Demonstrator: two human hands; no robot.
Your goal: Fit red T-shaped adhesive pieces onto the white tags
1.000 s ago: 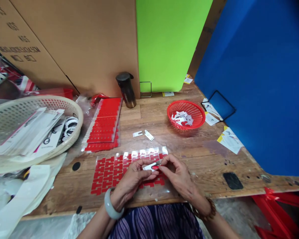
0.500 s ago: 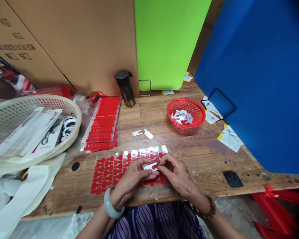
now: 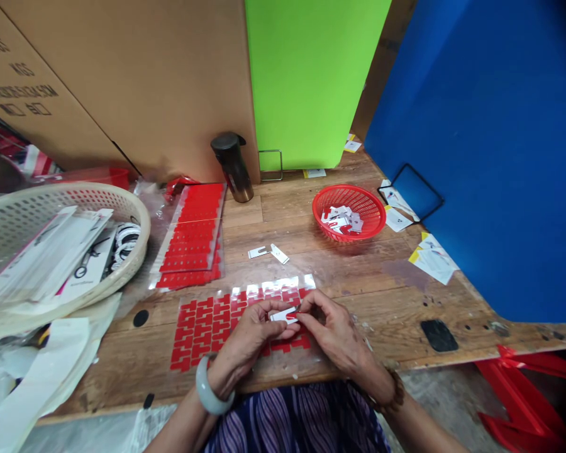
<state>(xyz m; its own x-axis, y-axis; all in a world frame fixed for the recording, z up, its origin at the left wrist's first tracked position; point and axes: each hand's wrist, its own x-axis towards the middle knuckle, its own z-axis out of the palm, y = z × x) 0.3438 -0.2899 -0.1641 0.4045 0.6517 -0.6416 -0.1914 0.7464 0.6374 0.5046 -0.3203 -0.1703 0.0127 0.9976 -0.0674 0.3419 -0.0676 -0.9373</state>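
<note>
Between thumb and fingers, my left hand (image 3: pixel 257 327) holds a small white notched plate (image 3: pixel 280 316) just above the table's front edge. My right hand (image 3: pixel 329 324) pinches a small red sticker (image 3: pixel 292 316) at the plate's right end, with thumb and forefinger closed on it. Beneath both hands lies a clear sheet of red stickers (image 3: pixel 202 330), partly covered by them. Two more white plates (image 3: pixel 279 253) rest on the wood beyond the sheet.
A red basket (image 3: pixel 372 220) holding several white plates stands right of centre. Red sticker sheets (image 3: pixel 195 220) are stacked left of it, near a dark bottle (image 3: pixel 236 170). A large cream basket (image 3: pixel 141 242) with cards stands far left. Green (image 3: pixel 311 82) and blue panels (image 3: pixel 476 157) rise behind.
The view has shifted slightly, so the surroundings sit a little further left. Both hands stay almost in place, still holding the plate and the red sticker.
</note>
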